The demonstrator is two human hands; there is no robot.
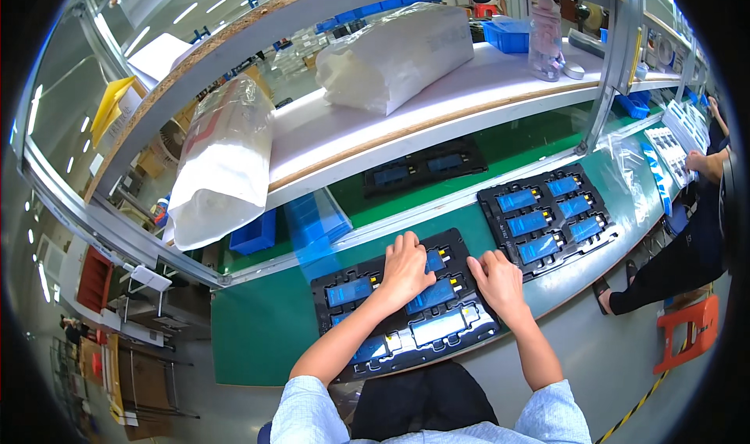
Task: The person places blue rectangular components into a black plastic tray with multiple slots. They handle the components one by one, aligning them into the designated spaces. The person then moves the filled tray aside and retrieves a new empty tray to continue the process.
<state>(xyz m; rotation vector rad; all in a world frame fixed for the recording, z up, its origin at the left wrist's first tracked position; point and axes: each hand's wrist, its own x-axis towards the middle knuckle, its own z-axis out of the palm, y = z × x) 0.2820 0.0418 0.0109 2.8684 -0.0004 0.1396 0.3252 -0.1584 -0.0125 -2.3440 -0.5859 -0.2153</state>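
In front of me on the green table lies a black moulded tray (322, 286) with blue rectangular parts (430, 296) in its pockets, several with small yellow tabs. My left hand (405, 271) reaches across its far middle, fingers bent down and thumb near a blue part; what they grip, if anything, is hidden. At the tray's right rim is my right hand (500, 281), its fingers curled and the thumb tip close to the rim. I cannot make out what is between those fingers.
A second black tray (512, 247) of blue parts lies to the right. Beyond a metal rail, another tray (426, 165) rests on a green surface. Clear blue sheets (316, 225) lean behind my tray. An overhead shelf (437, 124) carries white bags. A person stands far right, near a red stool (687, 331).
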